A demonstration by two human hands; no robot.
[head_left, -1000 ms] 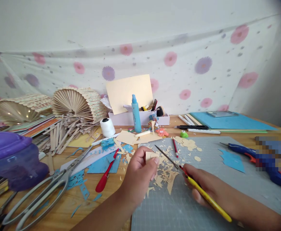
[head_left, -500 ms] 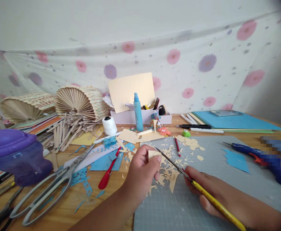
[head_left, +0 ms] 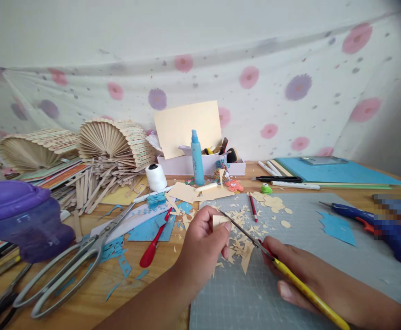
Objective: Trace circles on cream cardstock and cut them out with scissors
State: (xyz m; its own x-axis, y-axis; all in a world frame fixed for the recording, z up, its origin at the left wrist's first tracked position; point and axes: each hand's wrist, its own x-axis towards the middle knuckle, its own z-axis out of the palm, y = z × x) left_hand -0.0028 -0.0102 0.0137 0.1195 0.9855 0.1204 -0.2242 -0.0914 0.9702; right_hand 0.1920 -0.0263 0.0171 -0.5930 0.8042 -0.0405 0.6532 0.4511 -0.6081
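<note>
Between the thumb and bent fingers of my left hand (head_left: 205,247) is a small cream paper piece (head_left: 217,222). My right hand (head_left: 299,275) is closed around scissors with a yellow handle (head_left: 299,284), seen nearly edge-on. Their slim dark blades point up and left, with the tips beside the paper; whether they touch it I cannot tell. Below and behind the hands, cream paper scraps (head_left: 244,256) litter the grey cutting mat (head_left: 227,302). A dark red pencil stub (head_left: 253,208) lies just beyond the blades, near a pile of rounded cream paper pieces (head_left: 272,204).
Large metal scissors (head_left: 93,252), a red-handled tool (head_left: 148,254) and a purple cup (head_left: 24,224) are at left. A blue glue gun (head_left: 361,220) and blue paper (head_left: 339,229) lie right. Behind stand a blue bottle (head_left: 197,162), a thread spool (head_left: 156,178) and stick fans (head_left: 114,142).
The camera view has shifted very slightly. My right hand's lower finger has moved a little away from the yellow handle; both hands otherwise keep nearly the same pose.
</note>
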